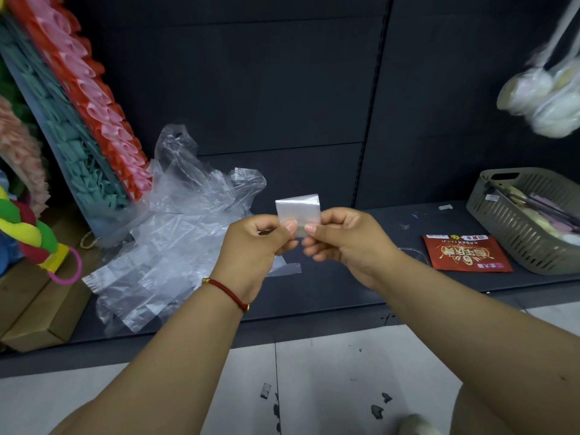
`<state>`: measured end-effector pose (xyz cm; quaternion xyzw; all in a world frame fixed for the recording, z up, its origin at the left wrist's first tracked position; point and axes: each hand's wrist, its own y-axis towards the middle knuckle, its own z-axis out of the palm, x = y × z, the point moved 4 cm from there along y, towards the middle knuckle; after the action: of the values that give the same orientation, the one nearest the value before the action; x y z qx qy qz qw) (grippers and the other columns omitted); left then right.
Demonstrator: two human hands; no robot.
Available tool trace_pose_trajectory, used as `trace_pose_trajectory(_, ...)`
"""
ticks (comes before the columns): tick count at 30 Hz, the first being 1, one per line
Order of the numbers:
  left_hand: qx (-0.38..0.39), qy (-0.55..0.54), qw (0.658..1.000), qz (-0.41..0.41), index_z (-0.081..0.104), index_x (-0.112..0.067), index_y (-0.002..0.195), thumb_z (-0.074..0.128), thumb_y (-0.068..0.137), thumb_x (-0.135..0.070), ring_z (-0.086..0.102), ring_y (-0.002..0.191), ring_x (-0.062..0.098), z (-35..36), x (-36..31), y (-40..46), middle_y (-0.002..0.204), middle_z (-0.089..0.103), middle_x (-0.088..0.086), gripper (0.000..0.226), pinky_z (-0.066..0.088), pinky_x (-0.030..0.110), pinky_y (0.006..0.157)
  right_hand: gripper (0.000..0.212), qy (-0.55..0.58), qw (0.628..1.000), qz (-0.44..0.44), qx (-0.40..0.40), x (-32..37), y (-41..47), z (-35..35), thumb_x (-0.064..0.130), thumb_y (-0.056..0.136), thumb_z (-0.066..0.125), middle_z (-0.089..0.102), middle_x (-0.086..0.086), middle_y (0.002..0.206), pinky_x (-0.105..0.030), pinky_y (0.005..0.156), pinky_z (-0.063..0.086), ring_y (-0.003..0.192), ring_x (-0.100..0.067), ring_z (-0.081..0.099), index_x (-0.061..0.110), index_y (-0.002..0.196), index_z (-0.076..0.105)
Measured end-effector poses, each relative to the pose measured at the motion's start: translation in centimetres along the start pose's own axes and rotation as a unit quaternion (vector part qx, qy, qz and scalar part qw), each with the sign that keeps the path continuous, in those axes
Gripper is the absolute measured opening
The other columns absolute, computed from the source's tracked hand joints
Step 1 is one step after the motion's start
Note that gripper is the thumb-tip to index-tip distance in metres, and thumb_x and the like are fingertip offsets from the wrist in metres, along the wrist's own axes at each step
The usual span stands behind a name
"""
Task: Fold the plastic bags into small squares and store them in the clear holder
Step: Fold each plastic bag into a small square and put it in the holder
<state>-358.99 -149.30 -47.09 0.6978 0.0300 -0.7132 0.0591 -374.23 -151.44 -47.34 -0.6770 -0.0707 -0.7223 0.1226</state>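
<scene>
At far left a board of coloured clips [94, 120] leans against the dark back panel, its foot on the shelf [361, 277]. Just right of it the loose bags [175, 240] lie in a crumpled heap, spreading from the board's base toward the shelf's front edge and reaching under my left wrist. My left hand [254, 246] is curled, thumb and forefinger pinching the lower left corner of the folded bag [298, 211]; a red cord [229, 293] circles that wrist. The folded bag is a small, nearly square packet held upright in the air above the shelf, between both hands. My right hand [345, 240] pinches its lower right corner, thumbnail facing me, other fingers tucked beneath. The two thumbs almost touch. Right of my hands the shelf top is bare up to a red packet [464, 254] lying flat near the front edge, and beyond it stands a slotted basket [521, 227]. I cannot pick out the clear holder for certain.
</scene>
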Motion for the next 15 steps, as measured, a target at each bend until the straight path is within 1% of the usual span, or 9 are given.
trace_pose_trajectory(1,0.000,0.000,1.000,-0.004,0.073,-0.011,0.086,0.064,0.091,-0.009,0.061,0.064,0.010,-0.05,0.01,0.04,0.069,0.067,-0.004,0.010,0.054,0.023,0.066,0.001,0.021,1.000,-0.014,-0.007,0.07,0.06,-0.12,0.004,0.088,0.066,0.071,-0.009,0.070,-0.021,0.057,0.054,0.062,-0.016,0.067,0.004,0.088,0.066)
trace_pose_trajectory(3,0.016,-0.012,0.999,-0.030,0.073,-0.015,0.100,0.063,0.093,-0.015,0.051,0.059,0.008,-0.12,0.19,0.08,0.066,0.061,-0.011,0.012,0.047,0.022,0.058,0.003,0.038,0.998,-0.046,-0.023,0.19,0.19,-0.50,0.001,0.087,0.066,0.072,-0.010,0.073,-0.022,0.061,0.056,0.066,-0.017,0.069,0.004,0.086,0.066)
trace_pose_trajectory(5,0.052,-0.036,0.996,-0.057,0.070,-0.014,0.113,0.060,0.094,-0.018,0.053,0.061,0.007,0.05,0.44,-0.04,0.069,0.062,-0.014,0.021,0.047,0.021,0.057,0.005,0.041,0.996,-0.069,-0.025,0.20,0.17,-0.75,-0.001,0.085,0.066,0.072,-0.011,0.074,-0.024,0.064,0.057,0.069,-0.018,0.070,0.004,0.085,0.066)
trace_pose_trajectory(6,0.065,-0.040,0.995,-0.057,0.069,-0.012,0.114,0.060,0.094,-0.018,0.058,0.065,0.008,0.11,0.45,-0.16,0.074,0.065,-0.012,0.023,0.050,0.021,0.059,0.005,0.040,0.996,-0.076,-0.021,0.17,0.13,-0.80,-0.001,0.085,0.066,0.073,-0.011,0.074,-0.024,0.065,0.057,0.070,-0.018,0.070,0.003,0.086,0.067)
trace_pose_trajectory(8,0.070,-0.033,0.996,-0.035,0.072,-0.010,0.106,0.059,0.093,-0.016,0.066,0.074,0.011,0.18,0.31,-0.29,0.082,0.072,-0.004,0.019,0.055,0.023,0.066,0.005,0.036,0.995,-0.086,-0.018,0.04,0.13,-0.82,-0.002,0.084,0.066,0.073,-0.010,0.075,-0.025,0.066,0.058,0.070,-0.018,0.070,0.002,0.087,0.067)
trace_pose_trajectory(10,0.050,-0.018,0.999,0.001,0.073,-0.010,0.099,0.060,0.092,-0.012,0.069,0.080,0.014,0.01,0.14,-0.29,0.084,0.074,0.002,0.015,0.057,0.028,0.074,0.005,0.036,0.995,-0.094,-0.016,0.04,0.16,-0.77,0.000,0.082,0.068,0.073,-0.011,0.077,-0.026,0.069,0.059,0.072,-0.018,0.071,0.002,0.086,0.067)
trace_pose_trajectory(11,0.036,0.004,0.999,0.024,0.074,-0.011,0.098,0.061,0.093,-0.011,0.069,0.081,0.015,-0.12,0.06,-0.21,0.085,0.075,0.004,0.014,0.058,0.032,0.078,0.009,0.038,0.995,-0.096,-0.014,0.09,0.16,-0.72,0.004,0.079,0.070,0.074,-0.012,0.079,-0.027,0.070,0.059,0.074,-0.019,0.071,0.002,0.087,0.067)
trace_pose_trajectory(13,0.016,0.071,0.994,0.077,0.076,-0.016,0.093,0.063,0.092,-0.011,0.070,0.083,0.019,-0.24,-0.20,-0.15,0.088,0.074,0.005,0.014,0.058,0.041,0.085,0.023,0.046,0.994,-0.100,-0.013,0.11,0.08,-0.58,0.017,0.071,0.073,0.073,-0.016,0.087,-0.029,0.074,0.058,0.080,-0.023,0.070,0.001,0.087,0.067)
trace_pose_trajectory(15,0.007,0.113,0.986,0.119,0.076,-0.015,0.083,0.065,0.092,-0.011,0.069,0.085,0.025,-0.09,-0.38,-0.29,0.088,0.073,0.005,0.015,0.056,0.047,0.086,0.029,0.059,0.992,-0.108,-0.026,0.08,0.00,-0.49,0.024,0.067,0.074,0.071,-0.022,0.098,-0.033,0.079,0.058,0.085,-0.028,0.069,0.001,0.084,0.067)
